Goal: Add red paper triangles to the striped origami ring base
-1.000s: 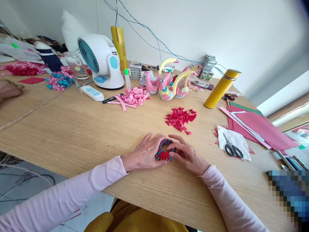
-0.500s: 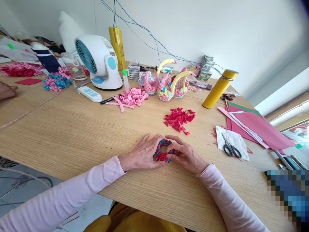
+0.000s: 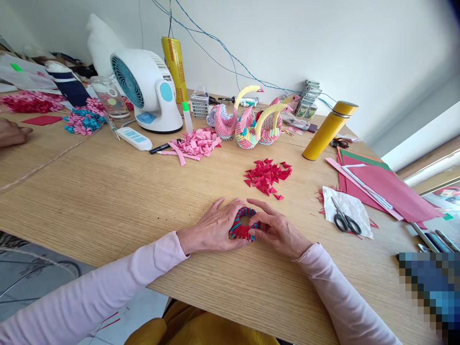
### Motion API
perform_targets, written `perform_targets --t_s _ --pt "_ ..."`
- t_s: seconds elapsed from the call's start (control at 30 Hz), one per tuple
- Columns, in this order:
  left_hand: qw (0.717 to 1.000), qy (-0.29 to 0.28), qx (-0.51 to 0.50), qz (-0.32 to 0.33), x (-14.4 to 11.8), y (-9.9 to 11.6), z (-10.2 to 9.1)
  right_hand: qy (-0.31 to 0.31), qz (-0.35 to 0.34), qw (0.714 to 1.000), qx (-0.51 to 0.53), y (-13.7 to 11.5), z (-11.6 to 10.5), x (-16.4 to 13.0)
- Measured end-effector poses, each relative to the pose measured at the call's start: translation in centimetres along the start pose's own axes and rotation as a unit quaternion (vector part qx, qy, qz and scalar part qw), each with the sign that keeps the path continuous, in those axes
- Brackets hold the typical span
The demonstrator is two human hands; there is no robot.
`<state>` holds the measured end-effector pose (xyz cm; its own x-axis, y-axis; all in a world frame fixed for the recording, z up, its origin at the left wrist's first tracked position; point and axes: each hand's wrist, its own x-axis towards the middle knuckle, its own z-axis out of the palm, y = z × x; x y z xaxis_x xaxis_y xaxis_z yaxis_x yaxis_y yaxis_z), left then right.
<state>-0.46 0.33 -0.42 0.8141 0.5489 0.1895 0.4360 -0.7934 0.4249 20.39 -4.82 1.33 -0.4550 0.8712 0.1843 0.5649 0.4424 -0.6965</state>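
Head view: both hands' fingers [image 3: 251, 218] cup a red-and-teal paper ring [image 3: 244, 225].

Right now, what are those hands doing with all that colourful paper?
A person in pale pink sleeves has the left hand and right hand cupped around a small red-and-teal ring of folded paper pieces resting on the wooden table. Just beyond it lies a loose pile of red folded paper triangles. Further back stand finished folded-paper swans, with black-handled scissors off to the right. Another person's hand rests at the far left edge.
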Motion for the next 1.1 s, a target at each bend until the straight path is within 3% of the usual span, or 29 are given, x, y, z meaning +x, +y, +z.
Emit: perform_targets --t_s 0.43,1.1 --pt "1.000 -0.016 -0.017 0.009 0.0 -0.1 -0.3 0.055 -0.009 0.998 -0.032 -0.1 0.9 -0.1" --pt "1.000 -0.016 -0.006 0.008 -0.2 -0.3 0.0 0.043 -0.013 0.998 -0.040 -0.2 1.1 0.0"
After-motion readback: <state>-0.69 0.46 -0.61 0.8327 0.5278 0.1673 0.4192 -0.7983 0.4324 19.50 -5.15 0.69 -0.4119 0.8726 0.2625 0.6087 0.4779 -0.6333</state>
